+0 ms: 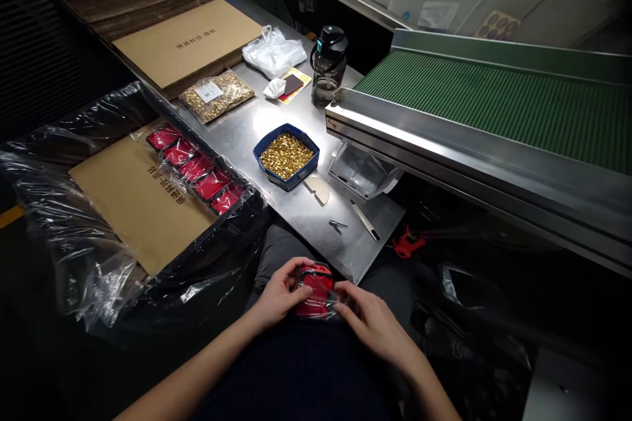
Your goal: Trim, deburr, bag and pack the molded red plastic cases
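A red-and-black packet in clear film (316, 291) sits above the lap at 6 o'clock, its long axis running nearly 12 to 6, the black-trimmed end pointing toward 12. The left hand's (285, 293) fingers grip its 9 o'clock edge, thumb across the front; the right hand's (366, 316) fingers bend against the wrapping at 3, though whether they pinch it I cannot tell. Ahead, the metal surface (232, 135) carries a blue tray (259, 161) of brass-coloured pieces (286, 154) toward 12. A green conveyor belt (494, 108) stands toward 2, cardboard sheets (190, 39) toward 11.
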A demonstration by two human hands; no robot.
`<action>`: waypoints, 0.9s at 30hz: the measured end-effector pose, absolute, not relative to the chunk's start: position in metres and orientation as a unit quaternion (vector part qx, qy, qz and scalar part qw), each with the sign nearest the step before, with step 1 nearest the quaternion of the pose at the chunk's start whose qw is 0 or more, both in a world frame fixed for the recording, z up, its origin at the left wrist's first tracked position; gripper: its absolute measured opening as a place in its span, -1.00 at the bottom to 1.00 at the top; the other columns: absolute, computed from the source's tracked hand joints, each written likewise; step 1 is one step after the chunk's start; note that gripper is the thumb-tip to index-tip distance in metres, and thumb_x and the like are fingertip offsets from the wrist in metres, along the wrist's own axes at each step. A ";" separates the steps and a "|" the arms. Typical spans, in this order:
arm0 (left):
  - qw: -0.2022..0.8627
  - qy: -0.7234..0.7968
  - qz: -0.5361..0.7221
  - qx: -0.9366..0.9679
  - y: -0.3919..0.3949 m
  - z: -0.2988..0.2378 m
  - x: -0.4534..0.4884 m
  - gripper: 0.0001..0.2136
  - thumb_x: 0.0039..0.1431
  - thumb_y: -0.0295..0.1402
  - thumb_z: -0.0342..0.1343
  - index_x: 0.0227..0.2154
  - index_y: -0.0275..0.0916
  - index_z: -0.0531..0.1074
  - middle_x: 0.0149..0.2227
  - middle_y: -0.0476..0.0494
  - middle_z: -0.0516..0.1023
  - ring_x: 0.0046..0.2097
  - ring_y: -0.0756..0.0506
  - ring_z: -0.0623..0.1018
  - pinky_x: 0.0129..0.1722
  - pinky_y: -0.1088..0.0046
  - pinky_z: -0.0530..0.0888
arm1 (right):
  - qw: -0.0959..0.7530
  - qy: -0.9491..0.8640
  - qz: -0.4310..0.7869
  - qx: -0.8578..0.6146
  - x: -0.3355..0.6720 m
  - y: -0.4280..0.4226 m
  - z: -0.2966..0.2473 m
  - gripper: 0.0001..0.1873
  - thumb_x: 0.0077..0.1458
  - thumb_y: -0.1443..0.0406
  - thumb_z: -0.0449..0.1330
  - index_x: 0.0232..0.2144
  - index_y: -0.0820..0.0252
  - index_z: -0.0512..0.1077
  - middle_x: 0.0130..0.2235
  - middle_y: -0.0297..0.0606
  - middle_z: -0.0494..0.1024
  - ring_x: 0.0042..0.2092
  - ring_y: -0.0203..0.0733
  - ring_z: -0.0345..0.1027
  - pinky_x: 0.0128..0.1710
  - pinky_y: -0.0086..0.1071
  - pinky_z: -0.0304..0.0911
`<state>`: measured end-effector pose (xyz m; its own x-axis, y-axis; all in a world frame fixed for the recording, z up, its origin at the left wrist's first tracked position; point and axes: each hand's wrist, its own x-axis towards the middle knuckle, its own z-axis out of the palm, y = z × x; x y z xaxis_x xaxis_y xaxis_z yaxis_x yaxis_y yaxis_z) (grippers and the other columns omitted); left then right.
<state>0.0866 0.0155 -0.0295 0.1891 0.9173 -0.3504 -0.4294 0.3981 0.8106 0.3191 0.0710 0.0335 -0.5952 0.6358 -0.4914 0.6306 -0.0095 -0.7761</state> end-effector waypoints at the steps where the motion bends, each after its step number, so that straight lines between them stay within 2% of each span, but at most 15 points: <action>1: 0.724 0.417 0.470 0.286 0.018 -0.027 0.085 -0.60 0.19 -0.32 0.32 0.04 -0.21 0.36 0.02 -0.23 0.50 -0.01 -0.13 0.53 0.00 0.39 0.43 | 0.000 -0.718 0.539 -0.440 0.322 0.075 0.036 -0.80 0.35 0.22 0.09 -0.02 -0.01 0.42 -0.13 -0.35 0.53 -0.13 -0.19 0.38 -0.11 -0.34 0.20; 3: 0.741 0.390 0.468 0.284 0.021 -0.023 0.083 -0.63 0.16 -0.31 0.34 -0.03 -0.23 0.39 -0.03 -0.21 0.51 -0.06 -0.11 0.52 -0.04 0.43 0.43 | -0.004 -0.745 0.525 -0.411 0.326 0.082 0.042 -0.83 0.34 0.24 0.10 -0.08 -0.01 0.46 -0.13 -0.34 0.52 -0.08 -0.15 0.35 -0.07 -0.31 0.18; 6: 0.769 0.351 0.467 0.261 0.023 -0.019 0.082 -0.61 0.15 -0.24 0.35 -0.04 -0.21 0.35 -0.08 -0.21 0.52 -0.14 -0.10 0.54 -0.11 0.42 0.45 | -0.001 -0.732 0.581 -0.356 0.329 0.087 0.047 -0.86 0.34 0.21 0.13 -0.15 0.04 0.47 -0.18 -0.36 0.51 -0.14 -0.20 0.36 -0.11 -0.35 0.21; 9: 0.772 0.338 0.488 0.229 0.020 -0.016 0.082 -0.60 0.16 -0.21 0.34 -0.04 -0.13 0.31 -0.10 -0.14 0.52 -0.16 -0.06 0.54 -0.14 0.46 0.45 | 0.002 -0.682 0.657 -0.321 0.331 0.081 0.041 -0.74 0.37 0.09 0.08 -0.13 0.11 0.42 -0.24 -0.37 0.50 -0.30 -0.29 0.40 -0.29 -0.44 0.27; 11: 0.770 0.338 0.499 0.209 0.016 -0.016 0.083 -0.62 0.20 -0.23 0.31 -0.02 -0.08 0.27 -0.10 -0.09 0.50 -0.16 -0.04 0.55 -0.13 0.48 0.46 | 0.004 -0.677 0.660 -0.325 0.332 0.075 0.034 -0.70 0.38 0.05 0.05 -0.09 0.13 0.39 -0.25 -0.37 0.50 -0.34 -0.31 0.40 -0.36 -0.46 0.28; 17: 0.787 0.329 0.479 0.209 0.011 -0.019 0.083 -0.67 0.28 -0.25 0.23 0.01 -0.05 0.24 -0.10 -0.07 0.48 -0.20 0.01 0.54 -0.14 0.48 0.46 | 0.015 -0.735 0.582 -0.348 0.335 0.077 0.036 -0.85 0.33 0.19 0.14 -0.16 0.08 0.45 -0.21 -0.35 0.51 -0.18 -0.22 0.33 -0.16 -0.35 0.16; 22: 0.782 0.318 0.437 0.311 0.023 -0.012 0.074 -0.67 0.23 -0.20 0.26 -0.04 -0.13 0.31 -0.05 -0.15 0.46 -0.08 -0.09 0.51 -0.06 0.40 0.43 | 0.027 -0.818 0.483 -0.311 0.337 0.095 0.058 -0.90 0.33 0.29 0.09 -0.16 0.09 0.41 -0.20 -0.30 0.49 -0.16 -0.19 0.30 -0.17 -0.32 0.14; 27: 0.722 0.340 0.410 0.442 0.042 0.010 0.065 -0.67 0.20 -0.28 0.29 -0.01 -0.21 0.44 0.04 -0.24 0.41 0.09 -0.23 0.43 0.13 0.26 0.34 | 0.056 -0.830 0.487 -0.266 0.330 0.103 0.082 -0.83 0.26 0.39 0.12 -0.14 0.07 0.42 -0.17 -0.31 0.48 -0.17 -0.24 0.33 -0.19 -0.37 0.16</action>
<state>0.0649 0.0423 0.0096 0.4334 0.8921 -0.1279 -0.2907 0.2727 0.9171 0.3297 0.1026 0.0820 -0.8525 0.4955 -0.1665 0.3871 0.3842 -0.8382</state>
